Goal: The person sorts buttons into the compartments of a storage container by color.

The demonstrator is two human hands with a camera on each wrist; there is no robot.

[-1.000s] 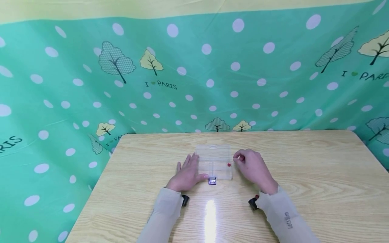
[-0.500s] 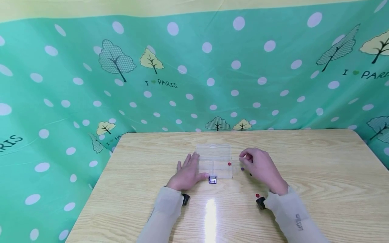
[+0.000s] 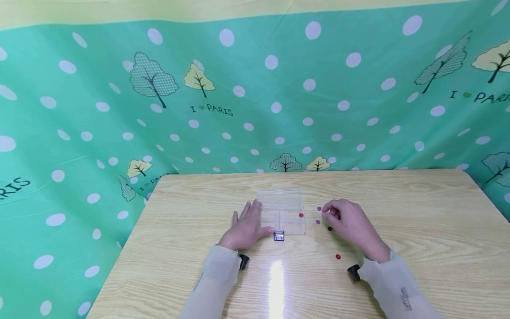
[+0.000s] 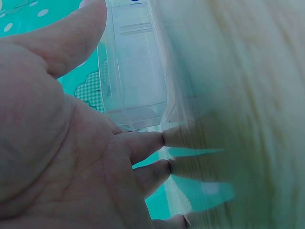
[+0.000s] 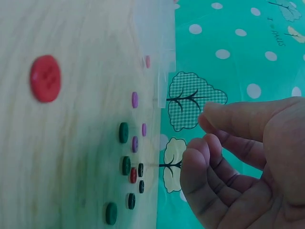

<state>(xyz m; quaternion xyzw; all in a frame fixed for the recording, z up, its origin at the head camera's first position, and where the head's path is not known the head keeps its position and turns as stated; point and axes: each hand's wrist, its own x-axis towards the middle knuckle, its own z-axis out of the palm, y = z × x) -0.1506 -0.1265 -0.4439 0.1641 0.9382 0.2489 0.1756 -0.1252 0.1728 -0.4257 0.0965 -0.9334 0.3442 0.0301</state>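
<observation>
At the middle of the wood-topped table (image 3: pixel 223 188), found a clear compartmented box (image 3: pixel 280 210), with its lid (image 3: pixel 280 200) laid back towards twelve o'clock. Noted one red button (image 3: pixel 301 215) within the right-hand compartment (image 3: pixel 292 226), towards three. At eight o'clock of the box, observed the left hand (image 3: pixel 244 229), with fingers spread and nearly straight along its side, gripping nothing. At six, noted a small blue-edged piece (image 3: pixel 279 235), just beside the thumb tip. At three, outside the box, observed the right hand (image 3: pixel 352 219), curled, with thumb and forefinger tips close together and no button visible between them. Listed as loose on the wood towards three and four: purple buttons (image 3: pixel 318 222), a black button (image 3: pixel 330 228), another red button (image 3: pixel 338 256); also, from the right wrist view, green buttons (image 5: pixel 111 213). Judged as the step in hand: handling of loose buttons, with the box steadied from eight. Judged as called for next: a fine pinch on one thin button, without disturbing close neighbours.
</observation>
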